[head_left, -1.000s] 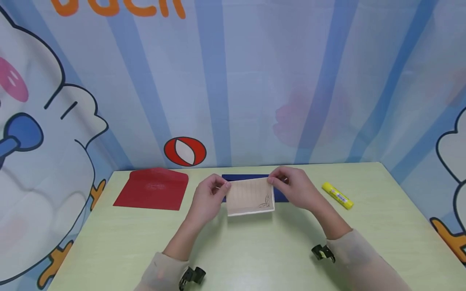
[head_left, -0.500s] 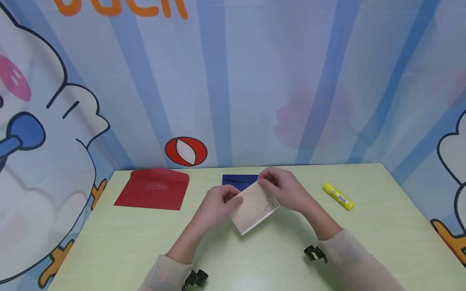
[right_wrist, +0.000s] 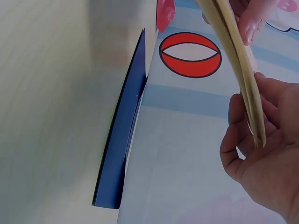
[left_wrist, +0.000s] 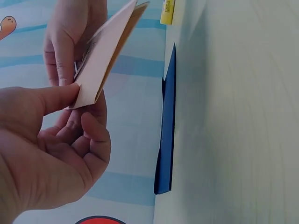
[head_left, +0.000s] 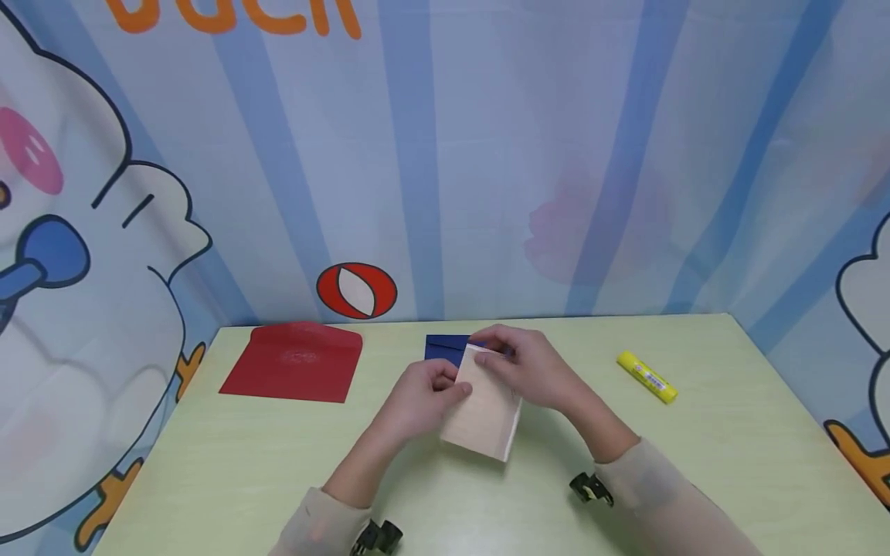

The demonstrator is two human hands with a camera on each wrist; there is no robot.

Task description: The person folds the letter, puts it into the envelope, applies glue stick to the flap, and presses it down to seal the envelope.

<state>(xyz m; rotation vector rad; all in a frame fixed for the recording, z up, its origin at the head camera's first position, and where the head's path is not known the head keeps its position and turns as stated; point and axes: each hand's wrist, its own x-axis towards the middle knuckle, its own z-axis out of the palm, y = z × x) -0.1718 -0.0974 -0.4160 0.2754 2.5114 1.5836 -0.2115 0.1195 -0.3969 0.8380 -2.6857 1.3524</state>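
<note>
We hold the folded paper [head_left: 480, 413] above the tabletop [head_left: 264, 455], on the near side of the blue envelope [head_left: 442, 350]; left hand [head_left: 419, 395] pinches its side edge, right hand [head_left: 534, 367] its top. It should be light, bendy, easily creased: best pinched gently by edges. Right of that envelope lies a glue stick [head_left: 647, 377]; left, a red envelope [head_left: 295, 367].

Orange lettering [head_left: 281, 25] on striped backdrop [head_left: 487, 154], tops cut off (looks like "DUCK"). Yellow tube [head_left: 634, 366], label [head_left: 653, 379]: print too small to read.
</note>
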